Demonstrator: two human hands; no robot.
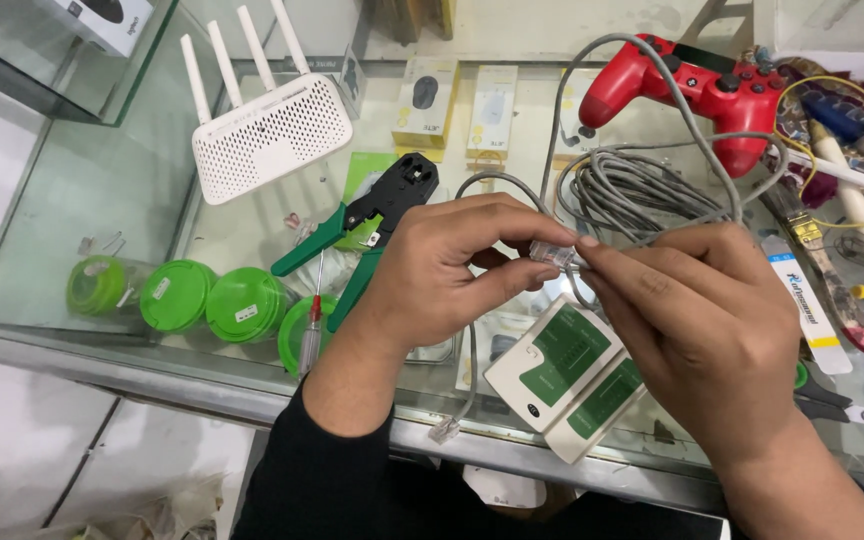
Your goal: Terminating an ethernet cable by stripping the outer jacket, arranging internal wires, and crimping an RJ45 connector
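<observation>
Here, plug: a tiny clear plastic plug (553,252) is held up in the air above the worktop, right between the two hands.
Left hand: the left hand (442,270) is closed on the plug, pinching it with thumb and first finger.
Right hand: the right hand (697,320) is closed too, its fingertips pinching the grey cable (642,190) just where it meets the plug.
How it feels: the plug looks very light, hard and a bit slippery, and its small clip could snap. I think it is best held by its flat sides.
Cable: it looks soft and bendy. It lies in a loose coil behind the hands. Another end with a plug hangs over the front edge.
Under the hands: a white and green tester box (564,375) lies in two parts, side by side.
Left side: a green-handled squeezing tool (372,215), a small screwdriver (312,330) and a white router (267,125) with four sticks.
Back right: a red game pad (692,90).
Worktop: a glass worktop (82,190) with round green rolls (212,300) seen through it.
</observation>
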